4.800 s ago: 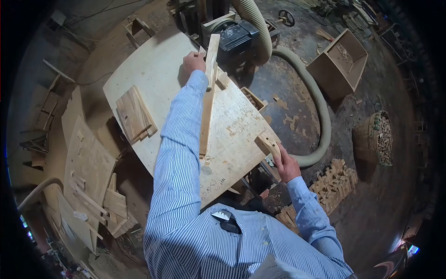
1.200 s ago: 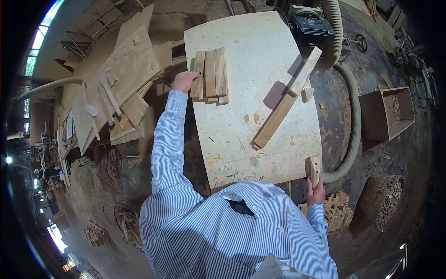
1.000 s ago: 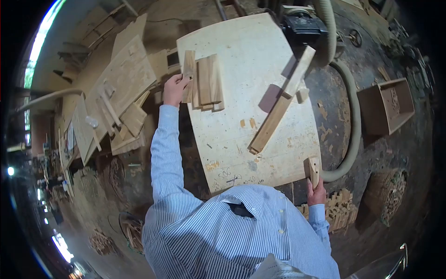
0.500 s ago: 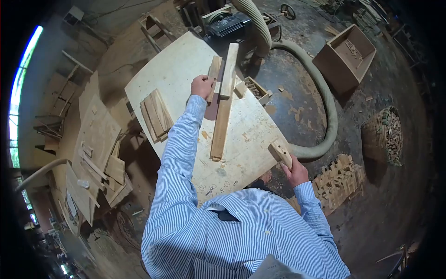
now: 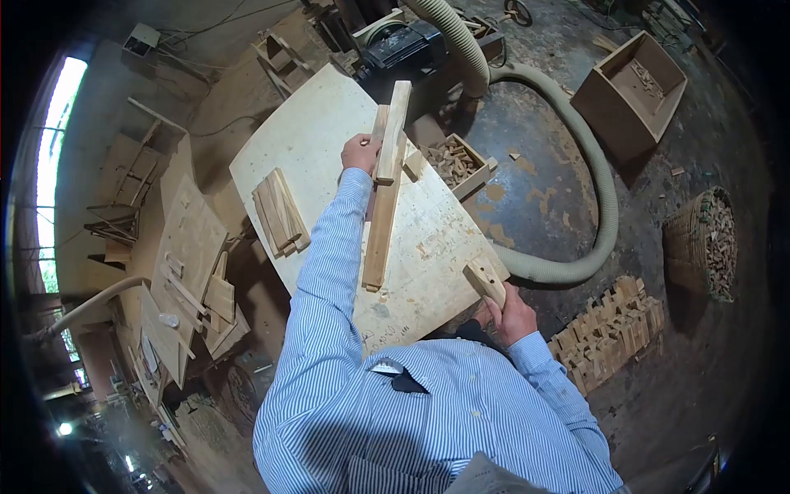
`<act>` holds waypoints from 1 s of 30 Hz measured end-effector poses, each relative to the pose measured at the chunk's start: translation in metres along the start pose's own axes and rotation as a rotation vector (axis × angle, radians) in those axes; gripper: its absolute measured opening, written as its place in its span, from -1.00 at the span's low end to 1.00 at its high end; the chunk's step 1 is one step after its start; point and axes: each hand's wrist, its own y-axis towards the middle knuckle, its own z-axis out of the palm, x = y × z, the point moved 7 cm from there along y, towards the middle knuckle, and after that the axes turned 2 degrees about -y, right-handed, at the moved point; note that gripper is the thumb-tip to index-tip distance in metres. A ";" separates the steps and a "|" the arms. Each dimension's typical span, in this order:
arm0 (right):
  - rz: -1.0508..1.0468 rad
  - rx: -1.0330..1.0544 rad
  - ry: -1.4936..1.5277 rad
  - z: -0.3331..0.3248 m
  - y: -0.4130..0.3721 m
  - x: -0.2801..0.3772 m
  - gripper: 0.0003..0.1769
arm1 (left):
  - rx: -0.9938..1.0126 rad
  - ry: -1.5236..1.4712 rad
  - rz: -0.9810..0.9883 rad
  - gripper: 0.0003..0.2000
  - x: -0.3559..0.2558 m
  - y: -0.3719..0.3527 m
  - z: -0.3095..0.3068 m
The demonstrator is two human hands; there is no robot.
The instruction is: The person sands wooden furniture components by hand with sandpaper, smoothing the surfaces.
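My left hand (image 5: 360,153) is closed around a short wooden block (image 5: 381,123) on the pale worktable (image 5: 317,107). Right beside that hand, a light wooden bar (image 5: 395,128) lies over a longer brown wooden strip (image 5: 381,243). At the table's near right corner my right hand (image 5: 515,316) grips the lower end of a wooden piece with holes (image 5: 484,282); its fingertips are partly hidden. Several flat wooden pieces (image 5: 278,210) lie stacked left of my left forearm.
A grey flexible hose (image 5: 605,189) curves across the floor. An offcut box (image 5: 473,177) sits beyond the table, near a motor (image 5: 403,45). To the right stand a large open box (image 5: 613,103), a basket of wood scraps (image 5: 691,239) and rows of wooden pieces (image 5: 609,337).
The whole view has shifted slightly. My right hand has drawn a little left and toward my body with the holed wooden piece. My left hand keeps its hold; more of the offcut box shows.
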 end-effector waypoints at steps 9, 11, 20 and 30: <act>-0.060 -0.019 0.041 0.004 0.003 0.001 -0.37 | -0.016 0.006 -0.009 -0.60 -0.003 0.001 -0.003; -0.054 -0.019 0.043 0.009 0.005 -0.002 -0.38 | -0.029 -0.021 -0.020 -0.59 0.000 0.001 -0.001; -0.092 -0.048 0.028 0.028 0.011 -0.014 -0.45 | -0.111 0.018 0.059 -0.63 -0.011 -0.007 -0.010; -0.143 -0.127 0.044 0.040 0.019 -0.025 -0.48 | -0.158 0.011 0.091 -0.65 -0.013 -0.004 -0.015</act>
